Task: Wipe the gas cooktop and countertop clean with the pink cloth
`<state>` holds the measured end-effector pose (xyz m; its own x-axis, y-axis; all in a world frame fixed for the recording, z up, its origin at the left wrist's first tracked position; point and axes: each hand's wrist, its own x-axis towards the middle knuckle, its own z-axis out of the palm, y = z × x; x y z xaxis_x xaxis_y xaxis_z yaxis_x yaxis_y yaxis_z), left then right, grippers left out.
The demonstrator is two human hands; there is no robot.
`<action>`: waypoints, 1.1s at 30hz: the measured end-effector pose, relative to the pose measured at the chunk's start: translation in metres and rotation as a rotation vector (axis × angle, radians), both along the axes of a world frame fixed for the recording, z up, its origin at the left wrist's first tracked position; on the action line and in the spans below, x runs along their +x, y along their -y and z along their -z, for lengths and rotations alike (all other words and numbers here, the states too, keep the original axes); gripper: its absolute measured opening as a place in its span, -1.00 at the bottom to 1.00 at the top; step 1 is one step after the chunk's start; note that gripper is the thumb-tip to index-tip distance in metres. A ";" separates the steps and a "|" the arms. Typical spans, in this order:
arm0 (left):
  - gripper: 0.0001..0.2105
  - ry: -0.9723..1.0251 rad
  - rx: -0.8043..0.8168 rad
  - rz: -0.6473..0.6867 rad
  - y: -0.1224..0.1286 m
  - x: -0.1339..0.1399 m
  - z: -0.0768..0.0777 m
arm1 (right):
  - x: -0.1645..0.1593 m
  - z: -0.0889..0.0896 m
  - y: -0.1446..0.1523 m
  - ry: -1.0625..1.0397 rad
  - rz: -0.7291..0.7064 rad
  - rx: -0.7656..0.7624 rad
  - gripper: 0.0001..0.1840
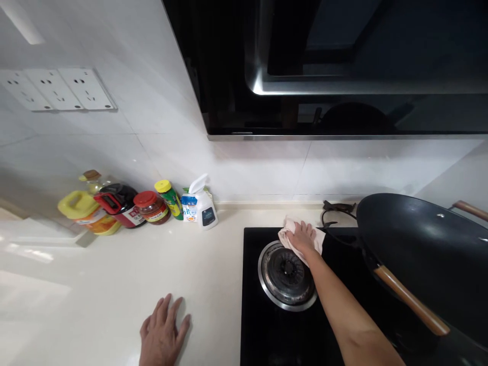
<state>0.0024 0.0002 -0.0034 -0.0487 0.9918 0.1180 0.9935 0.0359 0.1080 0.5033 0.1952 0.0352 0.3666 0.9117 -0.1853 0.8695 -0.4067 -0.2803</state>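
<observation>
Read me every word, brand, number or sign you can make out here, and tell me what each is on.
No text reads clearly enough to quote.
Spray bottle: pale lettering on a dark label, too small.
Blue-and-white packet: large marks, blurred.
Red-lidded jar: label blurred.
Dark bottle: red-and-white label, blurred.
Green bottle: lettering blurred.
Yellow jug: label blurred.
Cloth: no lettering visible.

The right hand [303,237] lies on a pale cloth [318,241] at the back of the black stove [267,330], beside 1 round burner [287,272]. The left hand [160,335] spreads its fingers [163,308] over the tabletop [209,284]; 1 white spray bottle [207,212] stands near the wall [251,175], 1 black wok [412,259] farther right.
</observation>
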 end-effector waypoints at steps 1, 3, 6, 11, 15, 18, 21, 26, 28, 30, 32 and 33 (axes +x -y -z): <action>-0.47 -0.001 -0.002 0.001 0.000 0.000 0.000 | -0.008 -0.001 -0.006 -0.009 -0.029 -0.014 -0.21; -0.48 -0.008 -0.004 -0.004 0.000 0.000 -0.001 | -0.029 -0.004 -0.018 -0.035 -0.107 -0.035 -0.22; -0.48 -0.019 -0.003 -0.009 0.000 0.001 -0.001 | -0.072 -0.009 -0.031 -0.082 -0.236 -0.037 -0.24; -0.48 -0.019 0.001 -0.007 0.000 0.000 -0.002 | -0.153 -0.015 -0.010 -0.129 -0.431 0.031 -0.15; -0.48 -0.019 0.006 -0.008 0.000 -0.002 -0.001 | -0.191 -0.005 0.053 -0.154 -0.612 0.187 -0.09; -0.47 -0.018 0.013 -0.003 -0.001 -0.003 0.001 | -0.201 0.005 0.113 -0.201 -0.653 0.307 -0.23; -0.44 -0.021 0.027 -0.001 -0.002 -0.003 0.003 | -0.206 0.012 0.164 -0.325 -0.665 0.337 -0.38; -0.43 -0.023 0.030 -0.015 -0.002 -0.003 0.005 | -0.195 0.006 0.171 -0.771 -0.573 0.367 -0.40; -0.45 -0.013 0.019 -0.016 -0.002 -0.004 0.005 | -0.174 -0.008 0.142 -0.903 -0.376 0.419 -0.41; -0.46 -0.006 0.013 -0.020 -0.002 -0.005 0.006 | -0.138 -0.025 0.102 -0.912 -0.193 0.499 -0.42; -0.45 -0.003 0.012 -0.020 -0.001 -0.005 0.006 | -0.092 -0.042 0.060 -0.788 -0.048 0.542 -0.38; -0.45 -0.003 0.010 -0.018 -0.001 -0.005 0.006 | -0.068 -0.050 0.041 -0.668 0.027 0.560 -0.34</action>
